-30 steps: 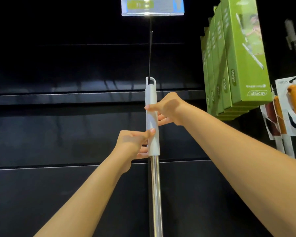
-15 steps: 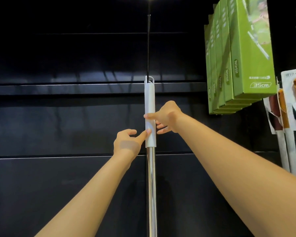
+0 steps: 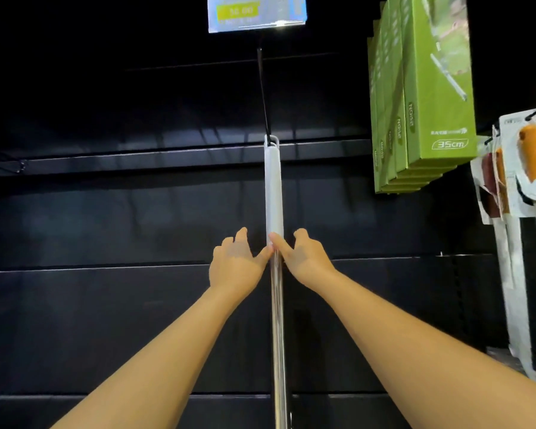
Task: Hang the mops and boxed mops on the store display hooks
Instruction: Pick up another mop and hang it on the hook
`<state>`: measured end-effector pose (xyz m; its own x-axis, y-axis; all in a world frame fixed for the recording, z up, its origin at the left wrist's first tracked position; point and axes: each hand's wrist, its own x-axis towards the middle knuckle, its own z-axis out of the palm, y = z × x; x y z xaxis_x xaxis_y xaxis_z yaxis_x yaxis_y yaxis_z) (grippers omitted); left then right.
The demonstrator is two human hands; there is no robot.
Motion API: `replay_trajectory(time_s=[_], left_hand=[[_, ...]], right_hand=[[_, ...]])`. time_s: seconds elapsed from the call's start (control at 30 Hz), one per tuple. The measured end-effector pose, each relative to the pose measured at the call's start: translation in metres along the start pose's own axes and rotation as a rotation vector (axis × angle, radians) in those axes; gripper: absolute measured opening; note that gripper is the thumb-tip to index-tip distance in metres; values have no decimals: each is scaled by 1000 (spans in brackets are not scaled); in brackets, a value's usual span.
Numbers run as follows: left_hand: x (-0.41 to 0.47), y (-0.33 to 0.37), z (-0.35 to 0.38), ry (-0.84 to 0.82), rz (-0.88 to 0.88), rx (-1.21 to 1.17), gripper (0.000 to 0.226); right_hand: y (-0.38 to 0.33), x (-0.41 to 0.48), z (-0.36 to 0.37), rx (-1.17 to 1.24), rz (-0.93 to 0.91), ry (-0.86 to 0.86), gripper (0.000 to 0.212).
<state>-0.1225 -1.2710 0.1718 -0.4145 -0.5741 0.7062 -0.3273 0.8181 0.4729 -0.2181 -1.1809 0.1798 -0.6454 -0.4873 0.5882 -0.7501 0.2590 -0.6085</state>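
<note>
Now mop (image 3: 273, 193) is hanging centre frame on hook (image 3: 264, 91); left hand (image 3: 233, 267) and right hand (image 3: 307, 263) are touching it with thumbs only, fingers loose, gripping nothing. Probably worth damping sway before letting go.

Head view, close, facing display hook (image 3: 263, 94).

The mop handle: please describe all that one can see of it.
The mop handle hangs upright, its top loop over a black hook below a price tag. The upper part is a white, plastic-looking sleeve; below it runs a shiny metal tube, leaving the picture at the bottom, so no mop head shows. The left hand and right hand touch it at the sleeve's lower end, one from each side.
</note>
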Motion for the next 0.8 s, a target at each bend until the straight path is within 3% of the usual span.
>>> replay_trajectory(time_s=[0.33,0.63,0.8], left_hand=[[-117,-50,53,-21,65,116,77],[-267,-117,117,-220,-140,158,80],[-364,-153,138,-363,-310,199,84]], right_hand=[[128,-113,28,-350,-46,-76,77],[250,-243,76,-505,130,-384,78],[302,-330,95,-490,234,-540,69]])
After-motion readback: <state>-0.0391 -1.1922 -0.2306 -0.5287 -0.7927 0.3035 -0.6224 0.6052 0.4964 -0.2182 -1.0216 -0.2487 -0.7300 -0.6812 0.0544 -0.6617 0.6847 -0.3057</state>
